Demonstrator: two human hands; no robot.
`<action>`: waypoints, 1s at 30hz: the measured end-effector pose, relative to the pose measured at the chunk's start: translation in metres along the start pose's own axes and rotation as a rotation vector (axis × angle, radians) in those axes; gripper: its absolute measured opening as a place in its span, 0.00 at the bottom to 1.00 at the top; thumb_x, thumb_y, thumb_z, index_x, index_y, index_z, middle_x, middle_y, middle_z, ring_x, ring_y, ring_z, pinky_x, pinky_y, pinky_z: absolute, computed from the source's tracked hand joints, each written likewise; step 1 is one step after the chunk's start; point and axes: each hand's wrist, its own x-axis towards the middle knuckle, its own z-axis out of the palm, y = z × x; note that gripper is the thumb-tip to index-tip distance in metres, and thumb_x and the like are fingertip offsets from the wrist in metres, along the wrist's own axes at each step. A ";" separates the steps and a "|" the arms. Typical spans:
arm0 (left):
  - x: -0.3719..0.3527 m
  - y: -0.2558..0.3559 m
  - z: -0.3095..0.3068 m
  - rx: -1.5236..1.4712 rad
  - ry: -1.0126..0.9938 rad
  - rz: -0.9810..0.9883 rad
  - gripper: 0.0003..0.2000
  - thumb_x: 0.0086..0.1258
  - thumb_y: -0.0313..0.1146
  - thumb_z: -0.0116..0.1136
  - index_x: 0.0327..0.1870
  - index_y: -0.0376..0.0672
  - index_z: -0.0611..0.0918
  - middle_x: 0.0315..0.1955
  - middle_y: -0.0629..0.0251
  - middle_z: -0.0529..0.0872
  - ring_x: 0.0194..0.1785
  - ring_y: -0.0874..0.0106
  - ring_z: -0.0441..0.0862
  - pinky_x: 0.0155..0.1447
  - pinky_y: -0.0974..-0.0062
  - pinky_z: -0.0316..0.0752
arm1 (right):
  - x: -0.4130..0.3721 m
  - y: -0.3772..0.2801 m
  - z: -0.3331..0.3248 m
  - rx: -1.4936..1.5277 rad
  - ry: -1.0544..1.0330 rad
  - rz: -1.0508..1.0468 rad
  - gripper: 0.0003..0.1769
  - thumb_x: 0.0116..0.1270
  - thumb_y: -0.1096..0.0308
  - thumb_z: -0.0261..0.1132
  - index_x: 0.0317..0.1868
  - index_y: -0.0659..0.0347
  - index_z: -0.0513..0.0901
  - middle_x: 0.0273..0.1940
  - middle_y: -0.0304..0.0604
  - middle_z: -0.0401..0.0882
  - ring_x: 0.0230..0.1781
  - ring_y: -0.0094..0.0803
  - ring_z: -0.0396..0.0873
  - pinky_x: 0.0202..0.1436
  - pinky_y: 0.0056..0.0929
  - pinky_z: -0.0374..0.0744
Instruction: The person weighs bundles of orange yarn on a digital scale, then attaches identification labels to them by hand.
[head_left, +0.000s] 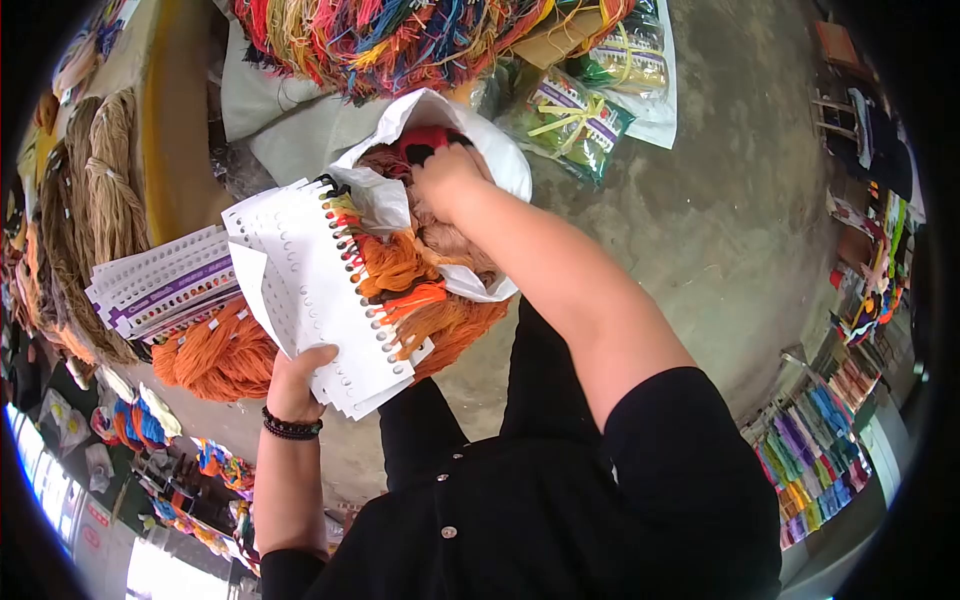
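My left hand [294,382] grips a stack of white thread cards [300,290] by the lower edge, thumb on top. The cards have punched holes along their sides, and orange, red, yellow and black threads [392,265] are looped through the right-hand row. My right hand [447,182] reaches into a white bag [505,160] with its fingers curled down. Brownish-pink thread [455,245] lies under it, and red and black thread [425,140] is just beyond the fingers. Whatever the fingertips hold is hidden.
A heap of multicoloured thread [390,40] lies at the top, beside tied clear packets [570,125]. At left are more printed cards [165,280], orange skeins [215,350] and beige hanks [115,180]. A rack of coloured threads [810,455] stands at lower right.
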 end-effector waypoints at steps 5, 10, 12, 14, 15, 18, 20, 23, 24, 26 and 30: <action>0.001 0.001 0.000 0.008 -0.024 0.006 0.32 0.54 0.21 0.56 0.64 0.31 0.65 0.55 0.52 0.77 0.56 0.60 0.79 0.60 0.64 0.76 | -0.072 -0.021 0.022 0.223 0.253 0.071 0.10 0.53 0.65 0.61 0.34 0.56 0.84 0.48 0.41 0.80 0.50 0.38 0.77 0.50 0.40 0.72; 0.003 0.003 -0.002 0.008 -0.046 0.005 0.32 0.54 0.21 0.55 0.64 0.30 0.65 0.55 0.52 0.77 0.56 0.60 0.79 0.60 0.64 0.76 | -0.111 -0.025 0.019 0.281 0.461 -0.073 0.16 0.50 0.59 0.66 0.36 0.61 0.86 0.58 0.50 0.72 0.64 0.47 0.64 0.66 0.49 0.62; 0.002 0.002 0.000 0.012 -0.053 -0.001 0.31 0.54 0.21 0.55 0.64 0.30 0.65 0.55 0.52 0.77 0.56 0.60 0.79 0.61 0.64 0.76 | -0.109 -0.024 0.031 0.364 0.420 -0.042 0.28 0.47 0.53 0.70 0.45 0.64 0.82 0.60 0.53 0.70 0.65 0.49 0.65 0.70 0.50 0.58; 0.001 0.004 0.003 0.000 -0.030 -0.012 0.30 0.54 0.18 0.52 0.63 0.31 0.66 0.53 0.54 0.78 0.55 0.61 0.79 0.59 0.65 0.75 | -0.108 -0.021 0.025 0.490 0.086 -0.012 0.42 0.46 0.50 0.70 0.59 0.65 0.72 0.61 0.56 0.69 0.64 0.49 0.67 0.70 0.47 0.59; 0.001 0.003 0.002 0.000 -0.030 -0.014 0.30 0.54 0.18 0.52 0.63 0.31 0.66 0.53 0.54 0.78 0.55 0.61 0.79 0.59 0.65 0.75 | -0.109 -0.022 0.022 0.491 0.085 -0.012 0.42 0.46 0.50 0.70 0.59 0.65 0.72 0.61 0.56 0.69 0.64 0.49 0.67 0.70 0.47 0.59; 0.001 0.002 0.001 -0.010 -0.041 -0.009 0.30 0.54 0.18 0.52 0.63 0.31 0.66 0.53 0.54 0.78 0.54 0.61 0.79 0.59 0.65 0.75 | -0.112 -0.022 0.019 0.453 0.105 -0.015 0.51 0.46 0.48 0.69 0.67 0.66 0.61 0.61 0.57 0.68 0.63 0.48 0.68 0.69 0.47 0.60; 0.001 0.001 0.001 0.000 -0.024 -0.002 0.29 0.54 0.18 0.53 0.62 0.31 0.67 0.53 0.54 0.78 0.54 0.61 0.79 0.58 0.66 0.75 | -0.111 -0.022 0.023 0.416 0.160 -0.047 0.53 0.45 0.48 0.70 0.68 0.68 0.60 0.53 0.56 0.75 0.57 0.48 0.73 0.65 0.46 0.64; 0.001 0.002 0.002 -0.012 -0.039 -0.008 0.29 0.54 0.18 0.52 0.62 0.30 0.67 0.53 0.54 0.78 0.54 0.61 0.79 0.58 0.66 0.75 | -0.093 -0.027 0.019 0.233 0.003 0.018 0.57 0.40 0.49 0.73 0.68 0.68 0.59 0.44 0.54 0.81 0.50 0.48 0.78 0.61 0.45 0.66; 0.002 0.002 0.001 -0.010 -0.041 -0.007 0.29 0.54 0.18 0.52 0.62 0.30 0.67 0.53 0.54 0.78 0.54 0.61 0.79 0.58 0.66 0.75 | -0.085 -0.027 0.028 0.209 -0.005 0.042 0.52 0.37 0.50 0.75 0.64 0.64 0.67 0.38 0.50 0.83 0.44 0.47 0.81 0.58 0.45 0.68; 0.004 -0.002 -0.003 -0.007 -0.019 0.017 0.29 0.54 0.19 0.53 0.62 0.30 0.67 0.53 0.54 0.78 0.54 0.61 0.79 0.58 0.66 0.75 | -0.074 -0.018 0.000 0.230 -0.179 -0.001 0.48 0.37 0.51 0.75 0.61 0.62 0.71 0.40 0.50 0.83 0.45 0.46 0.81 0.57 0.45 0.68; 0.001 0.001 0.001 -0.013 -0.032 -0.011 0.30 0.54 0.19 0.52 0.63 0.30 0.66 0.54 0.54 0.78 0.55 0.61 0.79 0.58 0.66 0.75 | -0.037 0.020 -0.007 0.307 -0.393 0.013 0.34 0.38 0.45 0.74 0.46 0.53 0.83 0.46 0.44 0.84 0.47 0.42 0.81 0.51 0.43 0.77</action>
